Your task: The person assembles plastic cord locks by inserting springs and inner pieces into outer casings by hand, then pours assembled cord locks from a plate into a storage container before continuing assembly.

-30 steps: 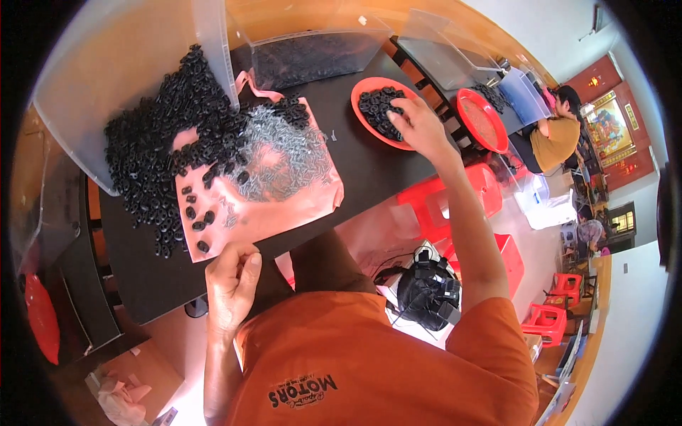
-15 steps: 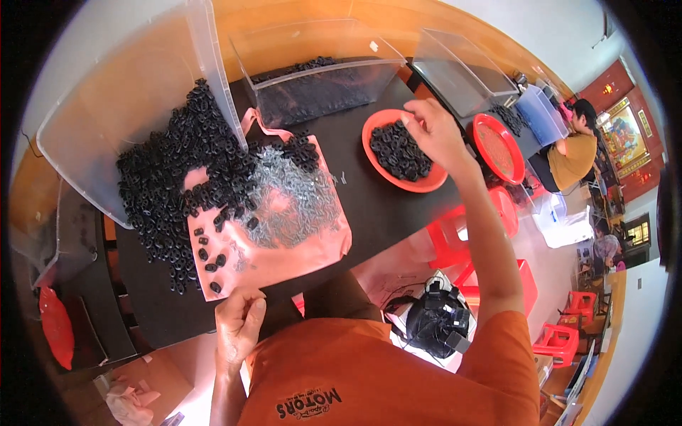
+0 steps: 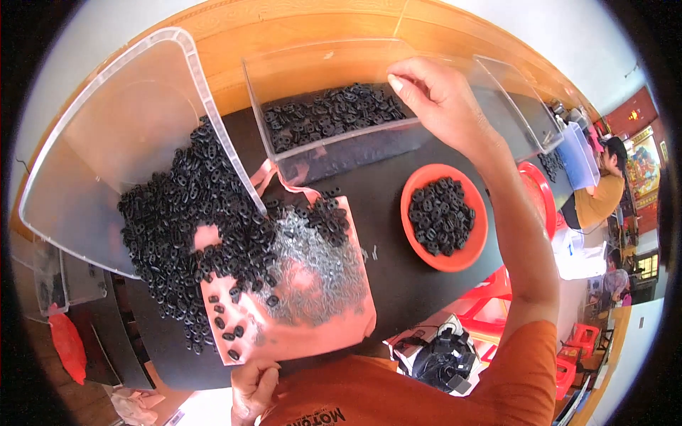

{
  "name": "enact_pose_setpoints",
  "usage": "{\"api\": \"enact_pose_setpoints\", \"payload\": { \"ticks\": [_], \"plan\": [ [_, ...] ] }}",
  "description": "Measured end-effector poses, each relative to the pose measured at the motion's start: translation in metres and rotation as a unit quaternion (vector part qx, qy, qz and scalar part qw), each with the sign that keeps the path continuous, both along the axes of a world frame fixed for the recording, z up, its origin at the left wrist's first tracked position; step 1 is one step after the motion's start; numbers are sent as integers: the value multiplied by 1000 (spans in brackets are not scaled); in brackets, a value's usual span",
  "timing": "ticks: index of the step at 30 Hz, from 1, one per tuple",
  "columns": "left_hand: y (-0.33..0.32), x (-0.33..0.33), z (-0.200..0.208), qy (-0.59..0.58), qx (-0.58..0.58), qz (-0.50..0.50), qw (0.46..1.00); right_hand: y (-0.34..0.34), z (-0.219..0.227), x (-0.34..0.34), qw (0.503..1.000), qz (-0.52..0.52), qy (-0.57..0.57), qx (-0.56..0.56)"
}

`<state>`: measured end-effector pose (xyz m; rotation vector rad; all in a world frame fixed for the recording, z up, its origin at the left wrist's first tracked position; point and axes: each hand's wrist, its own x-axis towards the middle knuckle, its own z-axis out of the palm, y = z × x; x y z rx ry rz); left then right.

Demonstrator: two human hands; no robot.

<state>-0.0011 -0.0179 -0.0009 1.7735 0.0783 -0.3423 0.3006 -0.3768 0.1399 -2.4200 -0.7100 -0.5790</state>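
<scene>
My right hand [image 3: 447, 99] is raised over the right end of a clear plastic bin [image 3: 398, 138] that holds many small black oval plastic parts [image 3: 334, 113]. Its thumb and fingers are drawn together, and whatever is between them does not show. My left hand [image 3: 254, 389] rests closed at the table's front edge, by the lower edge of a pink bag [image 3: 298, 342]; the inside of its grip is hidden. On the bag lie a heap of small silvery metal pieces [image 3: 312, 263] and several separate black parts [image 3: 229, 336]. An orange bowl [image 3: 408, 213] full of black parts stands below my right forearm.
A large clear tub [image 3: 114, 149] lies tipped at the left, black parts spilling from it onto the dark table [image 3: 383, 305]. Another clear bin [image 3: 518, 106] and a red basin [image 3: 543, 192] stand to the right. Farther off sits a person [image 3: 600, 202]. A red stool [image 3: 490, 305] is below.
My right hand has moved from the orange bowl up and away to over the clear bin. My left hand stays closed at the table edge. The view has shifted toward the bins.
</scene>
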Motion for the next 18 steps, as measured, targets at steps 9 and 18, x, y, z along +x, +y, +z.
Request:
{"api": "enact_pose_setpoints", "payload": {
  "ticks": [9,18],
  "plan": [
    [-15,10,18,120,14,105,987,11,0,95,918,51,265,-292],
    [-7,20,23,186,-4,16,982,40,-22,141,741,45,504,-442]
  ]
}}
